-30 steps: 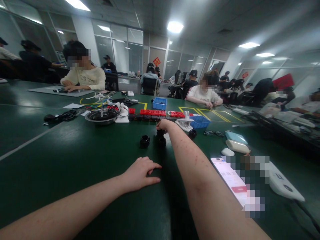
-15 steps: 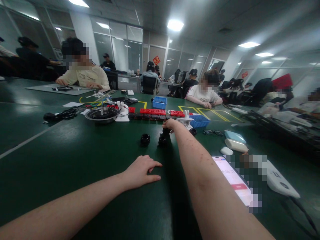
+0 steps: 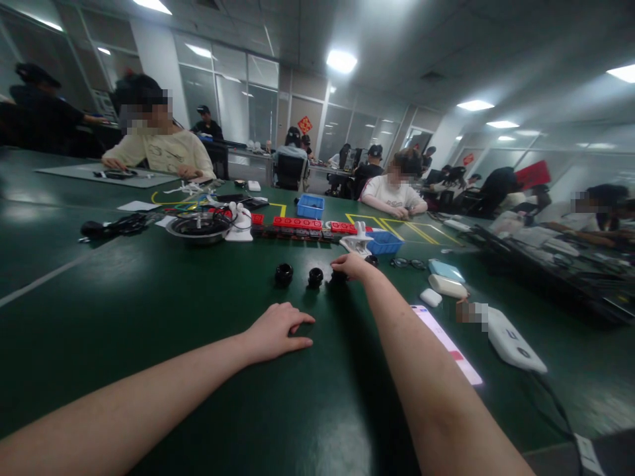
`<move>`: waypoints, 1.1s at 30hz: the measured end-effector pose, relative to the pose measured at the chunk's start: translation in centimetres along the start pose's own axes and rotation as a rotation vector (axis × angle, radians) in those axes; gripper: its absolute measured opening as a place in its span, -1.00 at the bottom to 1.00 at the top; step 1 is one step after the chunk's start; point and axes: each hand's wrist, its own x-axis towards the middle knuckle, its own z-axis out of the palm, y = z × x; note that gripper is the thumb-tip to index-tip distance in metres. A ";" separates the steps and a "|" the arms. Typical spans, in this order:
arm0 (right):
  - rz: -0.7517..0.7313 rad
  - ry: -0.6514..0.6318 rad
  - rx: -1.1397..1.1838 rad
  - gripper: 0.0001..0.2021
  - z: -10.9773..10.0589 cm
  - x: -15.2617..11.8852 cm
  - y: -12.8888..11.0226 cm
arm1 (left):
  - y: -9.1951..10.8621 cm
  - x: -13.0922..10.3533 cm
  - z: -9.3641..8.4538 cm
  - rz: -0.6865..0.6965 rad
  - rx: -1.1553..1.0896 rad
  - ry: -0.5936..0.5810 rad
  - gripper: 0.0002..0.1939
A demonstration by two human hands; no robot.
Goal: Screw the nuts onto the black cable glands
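Observation:
On the green table (image 3: 198,297), my left hand (image 3: 282,332) rests with thumb and fingers apart, holding nothing. Farther forward, my right hand (image 3: 351,265) has its fingers closed on the top of a black round part (image 3: 339,277), which stands at the table surface and is partly hidden by the fingers. Two similar parts stand in a row to its left: one black part (image 3: 315,277) close by and another black part (image 3: 284,274) at the row's left end. One more dark part (image 3: 372,260) sits behind my right wrist.
Behind the row are red boxes (image 3: 297,223), a white stand (image 3: 357,242) and a blue tray (image 3: 384,242). A metal dish (image 3: 198,228) lies left. Right of my right arm are a phone (image 3: 449,344), cases and a white device (image 3: 513,340). People sit across the table.
My right hand has come lower and nearer, right of the middle black part, which now stands apart. The view has shifted slightly. My left hand keeps its pose.

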 end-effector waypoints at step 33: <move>-0.381 0.086 -0.317 -0.84 7.6 -14.7 -4.7 | 0.1 -0.8 0.4 0.005 0.059 0.154 -0.45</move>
